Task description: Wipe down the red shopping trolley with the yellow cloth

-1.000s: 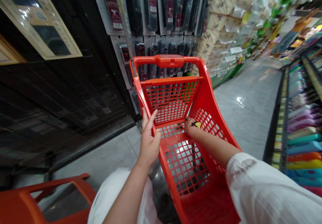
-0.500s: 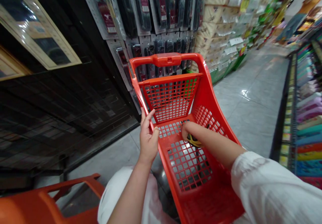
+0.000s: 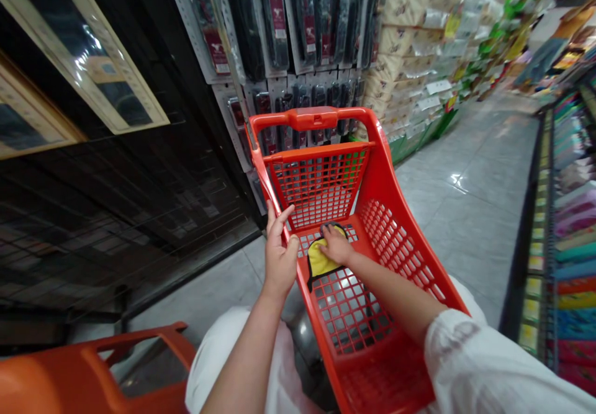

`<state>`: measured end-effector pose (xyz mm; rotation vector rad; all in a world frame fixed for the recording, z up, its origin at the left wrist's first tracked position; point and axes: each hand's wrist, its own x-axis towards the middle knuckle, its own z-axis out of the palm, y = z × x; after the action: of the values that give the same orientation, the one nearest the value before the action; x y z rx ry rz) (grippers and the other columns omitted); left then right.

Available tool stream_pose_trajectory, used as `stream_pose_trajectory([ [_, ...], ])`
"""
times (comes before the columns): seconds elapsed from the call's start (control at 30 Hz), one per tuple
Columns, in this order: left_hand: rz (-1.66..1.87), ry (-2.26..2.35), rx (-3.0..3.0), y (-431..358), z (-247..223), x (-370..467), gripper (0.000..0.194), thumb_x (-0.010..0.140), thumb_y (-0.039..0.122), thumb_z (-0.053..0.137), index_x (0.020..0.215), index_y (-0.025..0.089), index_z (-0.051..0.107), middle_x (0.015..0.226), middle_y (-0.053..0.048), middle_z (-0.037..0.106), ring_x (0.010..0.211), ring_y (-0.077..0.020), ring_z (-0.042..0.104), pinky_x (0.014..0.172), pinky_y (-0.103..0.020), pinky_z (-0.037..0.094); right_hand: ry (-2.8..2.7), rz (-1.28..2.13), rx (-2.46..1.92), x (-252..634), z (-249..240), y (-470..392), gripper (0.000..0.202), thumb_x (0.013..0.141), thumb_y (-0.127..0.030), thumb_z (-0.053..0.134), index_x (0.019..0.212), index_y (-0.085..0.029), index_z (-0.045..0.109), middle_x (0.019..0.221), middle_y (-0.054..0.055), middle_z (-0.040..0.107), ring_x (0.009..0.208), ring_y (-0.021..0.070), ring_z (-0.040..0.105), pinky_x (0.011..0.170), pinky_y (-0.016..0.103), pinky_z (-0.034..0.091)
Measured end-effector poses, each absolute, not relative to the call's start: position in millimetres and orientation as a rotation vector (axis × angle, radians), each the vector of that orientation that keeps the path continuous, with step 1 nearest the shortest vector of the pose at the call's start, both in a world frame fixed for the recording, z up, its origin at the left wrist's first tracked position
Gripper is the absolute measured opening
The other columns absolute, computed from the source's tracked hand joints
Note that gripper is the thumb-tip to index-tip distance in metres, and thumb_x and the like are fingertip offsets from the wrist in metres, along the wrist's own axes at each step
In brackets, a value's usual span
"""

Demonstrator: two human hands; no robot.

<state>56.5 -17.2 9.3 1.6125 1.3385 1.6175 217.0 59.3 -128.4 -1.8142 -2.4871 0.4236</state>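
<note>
I see the yellow cloth (image 3: 319, 264) inside the red cart (image 3: 382, 166); it looks light, soft and floppy, so its middle seems good to hold; my right hand (image 3: 338, 247) presses on it, fingers apart; my left hand (image 3: 280, 264) grips the cart's side edge

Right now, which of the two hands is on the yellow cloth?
The right hand, spread on the cloth inside the red shopping cart; the left hand is at its side rim.
</note>
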Motion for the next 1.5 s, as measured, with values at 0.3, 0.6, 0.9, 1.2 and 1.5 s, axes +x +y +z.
stream_pose_trajectory([
  [0.3,1.589,1.362,1.589,-21,11,56,0.048,0.082,0.012,0.047,0.127,0.026,0.058,0.159,-0.002,0.026,0.148,-0.0211,0.017,0.121,-0.041,0.015,-2.57,0.265,-1.633,257,-128,62,0.038,0.089,-0.037,0.053,0.125,-0.025,0.057,0.146,0.01,0.042,0.136,0.0308,0.034,0.11,0.046,0.031],
  [0.6,1.606,1.368,1.565,-19,13,57,0.048,0.081,0.011,0.047,0.126,0.022,0.058,0.16,-0.005,0.024,0.148,-0.0216,0.017,0.121,-0.04,0.016,-2.593,0.413,-1.359,203,-137,45,0.052,0.084,-0.043,0.06,0.13,-0.02,0.051,0.144,0.013,0.043,0.129,0.0256,0.043,0.108,0.038,0.035],
  [0.9,1.599,1.372,1.566,-19,11,57,0.045,0.082,0.014,0.047,0.124,0.024,0.06,0.16,-0.001,0.024,0.148,-0.0219,0.017,0.121,-0.038,0.018,-2.3,0.421,-1.773,207,-142,65,0.049,0.081,-0.046,0.064,0.119,-0.016,0.056,0.151,0.02,0.032,0.139,0.0349,0.03,0.111,0.052,0.025],
  [1.2,1.62,1.357,1.549,-16,12,55,0.048,0.079,0.011,0.048,0.124,0.021,0.06,0.16,-0.004,0.024,0.148,-0.0219,0.018,0.121,-0.037,0.016,-2.802,0.413,-0.897,204,-139,23,0.049,0.091,-0.022,0.053,0.14,-0.026,0.044,0.134,0.01,0.052,0.119,0.0229,0.051,0.098,0.037,0.044],
  [1.5,1.656,1.321,1.578,-12,8,54,0.046,0.08,0.01,0.048,0.124,0.021,0.06,0.16,-0.006,0.024,0.147,-0.0221,0.018,0.121,-0.04,0.018,-2.923,-0.189,-1.695,259,-24,76,0.024,0.09,-0.012,0.048,0.093,-0.013,0.073,0.111,0.017,0.064,0.105,0.0293,0.057,0.082,0.041,0.049],
])
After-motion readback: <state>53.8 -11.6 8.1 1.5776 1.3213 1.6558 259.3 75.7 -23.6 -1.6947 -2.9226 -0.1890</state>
